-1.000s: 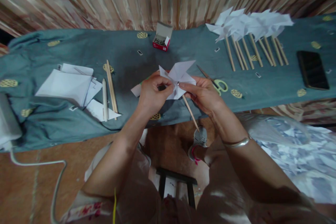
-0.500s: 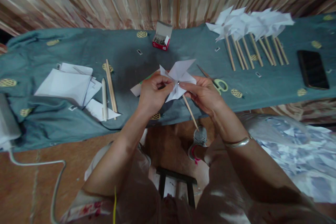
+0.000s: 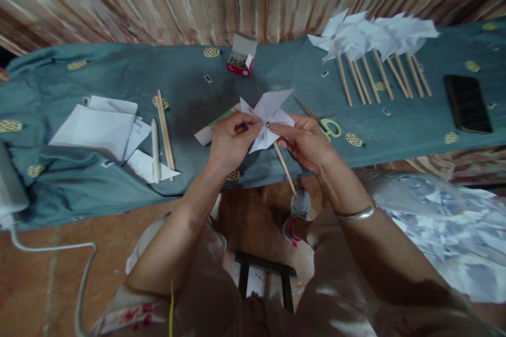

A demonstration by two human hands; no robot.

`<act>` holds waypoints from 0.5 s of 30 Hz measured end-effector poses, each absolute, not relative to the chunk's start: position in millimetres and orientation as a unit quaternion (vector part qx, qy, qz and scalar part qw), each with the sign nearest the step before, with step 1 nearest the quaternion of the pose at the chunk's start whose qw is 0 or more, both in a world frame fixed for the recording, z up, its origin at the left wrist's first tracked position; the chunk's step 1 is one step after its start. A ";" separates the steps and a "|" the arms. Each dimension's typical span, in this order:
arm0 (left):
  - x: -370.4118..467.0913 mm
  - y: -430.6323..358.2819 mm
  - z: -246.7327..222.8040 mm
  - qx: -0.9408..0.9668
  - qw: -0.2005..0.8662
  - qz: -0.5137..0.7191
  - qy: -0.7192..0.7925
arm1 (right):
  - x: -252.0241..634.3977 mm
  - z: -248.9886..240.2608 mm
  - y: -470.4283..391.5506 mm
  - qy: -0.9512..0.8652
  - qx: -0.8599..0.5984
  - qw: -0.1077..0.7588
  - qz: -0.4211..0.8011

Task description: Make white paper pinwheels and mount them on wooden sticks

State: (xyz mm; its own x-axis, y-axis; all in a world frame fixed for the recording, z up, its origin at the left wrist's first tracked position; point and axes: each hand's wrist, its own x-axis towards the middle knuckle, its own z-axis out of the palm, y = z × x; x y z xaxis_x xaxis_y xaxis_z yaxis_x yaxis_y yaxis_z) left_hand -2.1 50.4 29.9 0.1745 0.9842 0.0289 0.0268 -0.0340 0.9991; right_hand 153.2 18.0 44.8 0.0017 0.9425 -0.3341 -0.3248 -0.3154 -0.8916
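Note:
Both hands hold a white paper pinwheel (image 3: 272,107) above the front of the table. A shiny round pin head (image 3: 268,124) sits at its centre, and a wooden stick (image 3: 285,169) slants down from behind it. My left hand (image 3: 234,139) pinches the left side of the paper with thumb and fingertips. The thumb of my right hand (image 3: 309,141) presses beside the pin head, its fingers curled behind the paper and partly hidden. Beyond my right fingers lie scissors (image 3: 330,128) with pale green handles. Partly covered by my left hand is a green and white strip (image 3: 204,136).
An open red box of pins (image 3: 240,66) stands at the back. Several pinwheels (image 3: 371,37) lie at the back right, near a black phone (image 3: 468,103). Paper sheets (image 3: 93,129), wooden sticks (image 3: 165,131) and a white pen-like rod (image 3: 155,150) lie left. A bag of paper pieces (image 3: 446,221) is lower right.
The view has shifted slightly, so the table's things appear a little further left. Both hands keep nearly the same hold on the pinwheel.

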 end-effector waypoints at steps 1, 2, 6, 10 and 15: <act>-2.2 50.7 29.6 0.558 0.527 0.455 0.451 | 153.5 44.7 18.0 -0.310 -0.504 0.497 0.635; -2.1 51.0 29.0 0.560 0.527 0.455 0.450 | 153.9 44.6 17.9 -0.313 -0.507 0.496 0.632; -1.4 51.9 26.0 0.568 0.519 0.452 0.450 | 155.1 44.7 17.9 -0.321 -0.517 0.493 0.622; -0.8 50.7 26.0 0.576 0.504 0.457 0.454 | 154.5 45.3 18.3 -0.314 -0.517 0.502 0.618; 0.0 49.3 27.2 0.576 0.486 0.471 0.458 | 153.4 45.8 18.8 -0.315 -0.517 0.503 0.617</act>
State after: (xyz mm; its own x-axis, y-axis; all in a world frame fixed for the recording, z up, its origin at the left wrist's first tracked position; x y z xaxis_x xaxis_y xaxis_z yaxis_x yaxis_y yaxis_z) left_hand 0.0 49.3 27.2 0.1363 0.9859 0.0971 0.0697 -0.1073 0.9918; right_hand 153.4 18.8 45.8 0.0409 0.9461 -0.3212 -0.2957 -0.2956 -0.9084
